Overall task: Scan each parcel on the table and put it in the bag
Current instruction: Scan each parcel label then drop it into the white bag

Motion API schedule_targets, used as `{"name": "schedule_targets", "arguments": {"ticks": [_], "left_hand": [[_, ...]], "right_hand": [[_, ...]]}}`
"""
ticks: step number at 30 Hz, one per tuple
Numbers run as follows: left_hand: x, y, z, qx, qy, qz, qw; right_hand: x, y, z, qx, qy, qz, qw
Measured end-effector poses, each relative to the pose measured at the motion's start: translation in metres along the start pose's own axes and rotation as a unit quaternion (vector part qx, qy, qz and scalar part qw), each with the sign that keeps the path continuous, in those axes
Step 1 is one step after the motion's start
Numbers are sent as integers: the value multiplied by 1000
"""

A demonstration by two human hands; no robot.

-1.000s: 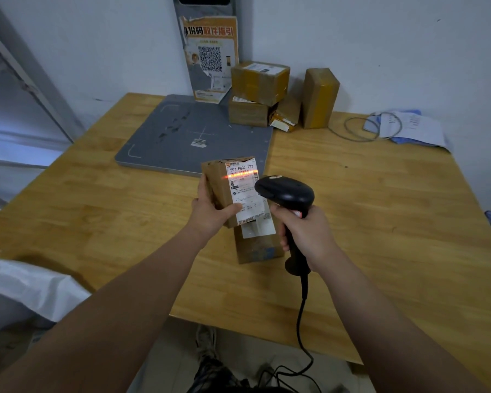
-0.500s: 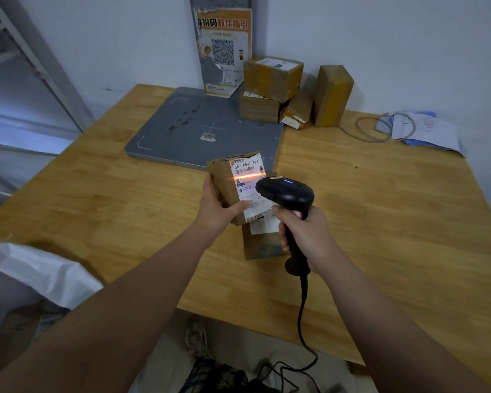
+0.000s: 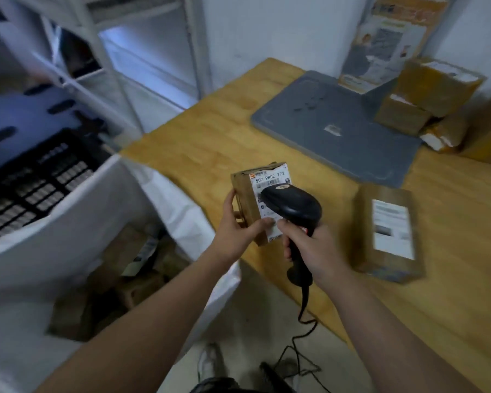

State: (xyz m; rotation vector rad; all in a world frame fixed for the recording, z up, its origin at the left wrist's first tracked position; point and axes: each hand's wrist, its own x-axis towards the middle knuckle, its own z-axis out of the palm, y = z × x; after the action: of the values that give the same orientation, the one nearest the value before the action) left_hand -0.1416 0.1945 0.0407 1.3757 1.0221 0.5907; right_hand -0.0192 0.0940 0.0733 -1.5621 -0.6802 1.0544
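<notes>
Left hand (image 3: 238,226) grips one parcel (image 3: 248,194) over the table (image 3: 210,143) edge; right hand (image 3: 316,249) clasps one scanner (image 3: 294,207). One loose parcel (image 3: 389,231) lies on the table, four stacked boxes (image 3: 434,86) at its back.

Setting: a plain white wall (image 3: 267,29) closes the far side, with a printed poster (image 3: 394,38) leaning against it at far right, above a light wooden table (image 3: 451,293) whose planked top fills the right half of the view. At far left stands a white metal shelving rack (image 3: 194,46), with bluish light showing between its uprights. Nearer on the left lie a blue slotted panel (image 3: 26,120) and a black grid crate (image 3: 31,188), and the floor (image 3: 267,330) by the table's near edge is pale grey and evenly lit.
</notes>
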Motion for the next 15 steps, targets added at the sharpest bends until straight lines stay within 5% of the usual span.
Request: {"name": "schedule_targets", "arguments": {"ticks": [9,12,15], "left_hand": [[-64,-98,-164,-57,189,-130,972],[-75,-123,-214,158,246,-205,934],[-80,-140,-253,463,197,-305,808]], "right_hand": [[15,49,150,-42,-123,90,987],[21,65,176,-78,-133,115,981],[28,75,200,-91,-155,128,975]]}}
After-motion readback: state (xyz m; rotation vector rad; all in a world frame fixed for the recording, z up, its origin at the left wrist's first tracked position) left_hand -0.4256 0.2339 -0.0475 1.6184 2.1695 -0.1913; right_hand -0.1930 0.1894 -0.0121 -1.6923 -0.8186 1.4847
